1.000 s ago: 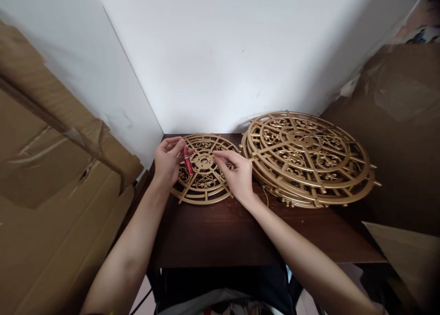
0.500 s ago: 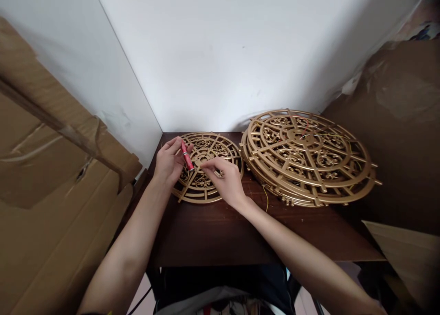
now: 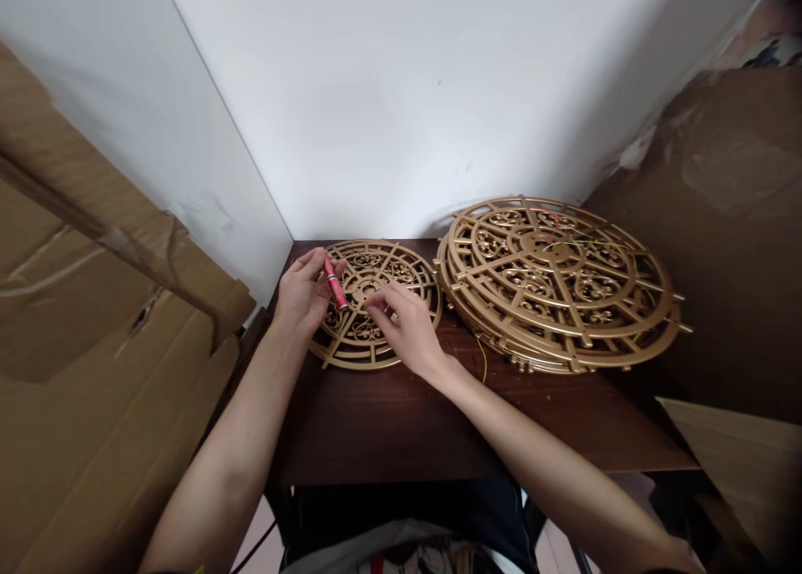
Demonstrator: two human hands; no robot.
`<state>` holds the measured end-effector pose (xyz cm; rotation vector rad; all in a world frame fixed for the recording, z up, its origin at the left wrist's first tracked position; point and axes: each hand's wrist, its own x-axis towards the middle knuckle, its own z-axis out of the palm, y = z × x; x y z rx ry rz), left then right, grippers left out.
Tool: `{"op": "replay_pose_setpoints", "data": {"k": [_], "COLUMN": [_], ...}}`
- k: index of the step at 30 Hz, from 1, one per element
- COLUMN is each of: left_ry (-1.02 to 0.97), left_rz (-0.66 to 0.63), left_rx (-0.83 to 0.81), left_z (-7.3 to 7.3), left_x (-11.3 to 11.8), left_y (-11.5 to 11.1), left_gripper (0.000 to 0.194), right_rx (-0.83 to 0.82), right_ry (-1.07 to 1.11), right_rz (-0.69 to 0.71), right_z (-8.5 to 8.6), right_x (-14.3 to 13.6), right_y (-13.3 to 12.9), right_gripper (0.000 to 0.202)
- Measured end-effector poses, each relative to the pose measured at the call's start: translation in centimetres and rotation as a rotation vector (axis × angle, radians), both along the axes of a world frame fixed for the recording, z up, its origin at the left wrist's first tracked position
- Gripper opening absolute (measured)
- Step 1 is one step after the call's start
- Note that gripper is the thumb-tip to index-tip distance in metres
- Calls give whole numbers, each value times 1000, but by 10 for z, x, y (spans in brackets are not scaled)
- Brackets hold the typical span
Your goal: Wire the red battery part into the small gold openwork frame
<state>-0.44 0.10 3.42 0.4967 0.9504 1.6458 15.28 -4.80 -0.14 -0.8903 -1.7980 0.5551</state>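
Note:
My left hand (image 3: pixel 304 294) is closed around a slim red tube (image 3: pixel 336 287) with a silver band and a silver end, shaped like a pen. The tube slants down toward the middle of a round gold openwork panel (image 3: pixel 351 359), which lies flat on the dark wooden table. Over the right half of this panel, near its hub, my right hand (image 3: pixel 410 327) has thumb and forefinger pinched together. Whatever is between those fingertips is too small to make out.
A tilted stack of larger gold openwork panels (image 3: pixel 557 286) stands on the table (image 3: pixel 388 432) to the right, with thin red and yellow wires on top. A yellow wire (image 3: pixel 484 361) hangs off its near side. Cardboard walls (image 3: pixel 93 373) flank both sides; a white wall (image 3: pixel 401 98) rises behind.
The view has shifted slightly. The red tube has tilted a little in my left hand, and my right fingers have curled slightly, staying by the panel's hub.

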Motion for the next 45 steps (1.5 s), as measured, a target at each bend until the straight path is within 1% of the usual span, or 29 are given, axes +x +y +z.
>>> {"op": "replay_pose_setpoints", "data": {"k": [6, 14, 23, 27, 32, 37, 45], "left_ry": [9, 1, 5, -20, -47, -45, -25], "left_rz": [-12, -45, -51, -24, -16, -47, -71], "left_rx": [-7, -52, -33, -71, -61, -76, -62], "left_z": [-2, -3, 2, 6, 7, 6, 4], "left_x": [3, 5, 13, 17, 21, 22, 21], "left_y": [-1, -2, -8, -11, -13, -13, -14], "left_gripper": [14, 20, 17, 20, 22, 23, 17], "right_rx": [8, 44, 31, 52, 68, 90, 198], "right_ry": [66, 172, 186, 180, 148, 149, 7], "right_rz": [25, 100, 37, 37, 11, 11, 93], "right_z": [0, 2, -2, -3, -5, -6, -5], "right_x": [-2, -7, -9, -9, -10, -10, -9], "right_y": [-3, -10, -10, -10, -10, -10, -9], "right_gripper": [10, 7, 6, 5, 7, 6, 23]}}
